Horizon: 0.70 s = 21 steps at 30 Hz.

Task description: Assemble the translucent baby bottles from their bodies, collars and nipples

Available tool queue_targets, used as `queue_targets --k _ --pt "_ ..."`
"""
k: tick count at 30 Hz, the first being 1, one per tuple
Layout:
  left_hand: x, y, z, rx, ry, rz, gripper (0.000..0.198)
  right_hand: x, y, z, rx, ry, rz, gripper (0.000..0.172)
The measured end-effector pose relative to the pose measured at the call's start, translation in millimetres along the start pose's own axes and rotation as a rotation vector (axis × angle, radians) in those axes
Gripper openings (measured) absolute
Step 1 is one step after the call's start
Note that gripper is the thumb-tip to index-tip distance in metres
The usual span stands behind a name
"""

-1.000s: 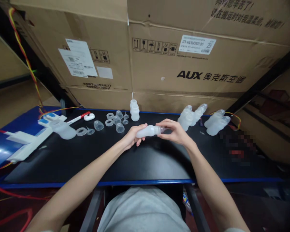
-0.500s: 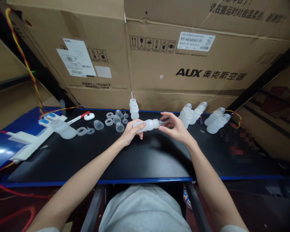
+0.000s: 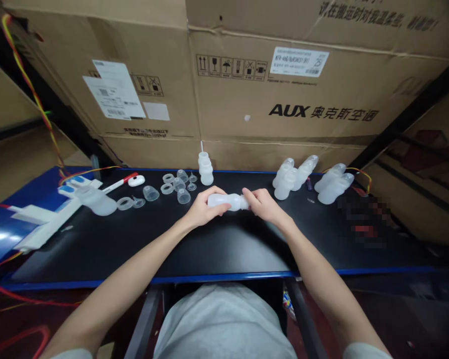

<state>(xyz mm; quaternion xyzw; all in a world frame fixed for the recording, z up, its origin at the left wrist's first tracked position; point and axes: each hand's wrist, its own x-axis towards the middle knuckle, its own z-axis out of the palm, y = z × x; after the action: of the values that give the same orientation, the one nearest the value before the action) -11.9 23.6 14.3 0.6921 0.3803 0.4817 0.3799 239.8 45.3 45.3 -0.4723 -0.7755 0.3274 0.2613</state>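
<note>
bracing a bottle sideways

closing fingers of the left hand round it, likely for steadiness; pinching the neck end with fingers of the right hand; holding above the table, in from the front edge.

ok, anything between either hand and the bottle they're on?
Nothing visible. The left hand holds the bottle around its body; the right hand grips its neck end. The nearest loose clear cup lies apart, beyond the left hand.
</note>
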Motion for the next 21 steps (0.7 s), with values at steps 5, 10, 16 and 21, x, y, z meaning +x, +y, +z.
queue_targets --k 5,10,16,21 --pt "-0.9 -7.5 -3.6 0.325 0.054 0.508 0.042 4.9 6.7 5.4 0.216 -0.082 0.201 0.071" --pt "2.2 -11.4 -6.8 0.490 0.036 0.642 0.045 8.3 5.8 0.1 0.311 -0.069 0.259 0.076" --pt "4.1 -16.2 -7.9 0.614 0.003 0.496 0.043 6.5 7.8 -9.8 0.297 0.137 0.086 0.069" --pt "10.7 -7.0 -27.0 0.730 -0.052 0.484 0.038 8.9 12.7 -10.6 0.268 0.325 -0.152 0.052"
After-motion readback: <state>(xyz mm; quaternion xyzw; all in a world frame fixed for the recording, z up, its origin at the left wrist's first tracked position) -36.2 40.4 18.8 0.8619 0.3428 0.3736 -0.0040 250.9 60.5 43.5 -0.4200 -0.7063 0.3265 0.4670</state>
